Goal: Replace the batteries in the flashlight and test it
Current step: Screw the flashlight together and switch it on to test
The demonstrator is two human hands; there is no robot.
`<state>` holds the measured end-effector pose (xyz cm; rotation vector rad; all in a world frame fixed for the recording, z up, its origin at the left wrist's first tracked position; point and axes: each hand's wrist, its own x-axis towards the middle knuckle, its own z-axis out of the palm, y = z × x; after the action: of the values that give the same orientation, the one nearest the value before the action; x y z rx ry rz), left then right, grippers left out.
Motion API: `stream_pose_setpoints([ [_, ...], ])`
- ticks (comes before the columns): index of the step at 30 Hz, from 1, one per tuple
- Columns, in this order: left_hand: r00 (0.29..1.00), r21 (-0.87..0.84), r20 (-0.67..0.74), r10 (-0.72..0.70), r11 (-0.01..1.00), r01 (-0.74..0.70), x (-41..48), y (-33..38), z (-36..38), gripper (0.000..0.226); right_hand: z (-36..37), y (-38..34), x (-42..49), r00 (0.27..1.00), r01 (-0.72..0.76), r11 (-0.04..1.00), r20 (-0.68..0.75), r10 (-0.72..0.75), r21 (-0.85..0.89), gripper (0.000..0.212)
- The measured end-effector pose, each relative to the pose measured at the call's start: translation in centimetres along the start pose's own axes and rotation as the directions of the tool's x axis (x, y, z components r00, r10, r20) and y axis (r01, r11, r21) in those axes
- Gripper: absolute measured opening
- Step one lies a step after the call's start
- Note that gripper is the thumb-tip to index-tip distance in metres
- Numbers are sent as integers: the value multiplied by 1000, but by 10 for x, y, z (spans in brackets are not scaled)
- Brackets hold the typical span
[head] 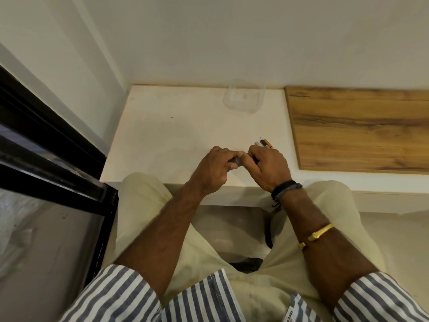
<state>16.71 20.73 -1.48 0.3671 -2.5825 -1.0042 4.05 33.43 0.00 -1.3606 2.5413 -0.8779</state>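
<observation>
A small grey flashlight [234, 161] is held between both hands above the white table [167, 133]; only a short grey piece of it shows between the fingers. My left hand [214, 169] grips its left end. My right hand [269, 167] closes around its right end, hiding most of the body. Just beyond my right hand, a few batteries [264, 143] lie side by side on the table, one orange and black, one dark, one pale. Whether the flashlight is in one piece or apart I cannot tell.
A clear plastic container [243, 96] stands at the back of the table by the wall. A wooden board [359, 129] covers the table's right part. A black-framed glass panel [53, 177] runs along the left. My lap is below the table's front edge.
</observation>
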Motion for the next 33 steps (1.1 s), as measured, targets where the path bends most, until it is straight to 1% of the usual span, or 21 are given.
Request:
stream_pose_setpoints([
  [4,1000,8,2,-30,1000,30,1,0,1,27,5,-5,0,997,-66,998,-28,65,-15,72],
  [8,999,34,-30,-31,999,32,2,3,4,18,12,-7,2,982,-147,989,-120,146,6,61],
  [10,998,70,-30,-53,996,55,2,2,6,19,17,-5,-1,976,-169,982,-125,179,84,55],
  [12,995,75,-73,-73,994,79,2,1,7,21,21,-6,-5,963,-215,932,-96,252,291,42],
  [13,992,66,-104,-72,995,79,2,0,7,21,22,-8,-6,953,-247,879,-60,296,408,34],
  [15,988,53,-148,-38,997,47,2,-1,5,21,23,-13,-8,941,-289,794,4,339,534,22],
  [17,984,56,-179,-23,998,34,3,-2,5,22,25,-17,-7,930,-303,700,41,366,647,21],
  [19,974,37,-219,-50,998,60,3,0,4,26,26,-20,-5,905,-322,546,82,418,773,23],
  [20,968,-5,-238,-79,997,81,3,1,4,30,26,-22,-4,889,-330,445,116,443,832,24],
  [21,960,-70,-252,-126,991,111,4,3,4,34,26,-23,-4,871,-334,314,164,462,889,25],
  [23,930,-222,-266,-253,955,196,8,8,2,40,24,-22,0,827,-323,-6,286,483,946,22],
  [24,905,-331,-259,-338,911,246,9,10,1,42,23,-21,2,804,-305,-156,342,487,939,21],
  [25,873,-477,-221,-435,829,292,11,12,-1,45,21,-20,4,782,-278,-284,388,488,918,20],
  [26,837,-633,-151,-527,701,327,12,14,-3,51,19,-20,7,764,-242,-392,424,487,887,20],
  [27,797,-762,-65,-601,545,349,14,15,-5,58,17,-20,10,750,-201,-481,450,484,853,21],
  [29,721,-914,86,-688,232,331,16,14,-9,72,14,-17,14,745,-125,-593,470,473,796,25],
  [30,697,-948,139,-703,110,300,15,12,-10,78,12,-16,15,756,-100,-626,468,458,773,26],
  [31,687,-963,178,-705,18,268,14,10,-11,83,11,-16,15,772,-84,-651,462,436,754,24],
  [33,691,-970,227,-686,-95,224,12,8,-13,90,10,-17,13,809,-49,-695,437,394,717,16],
])
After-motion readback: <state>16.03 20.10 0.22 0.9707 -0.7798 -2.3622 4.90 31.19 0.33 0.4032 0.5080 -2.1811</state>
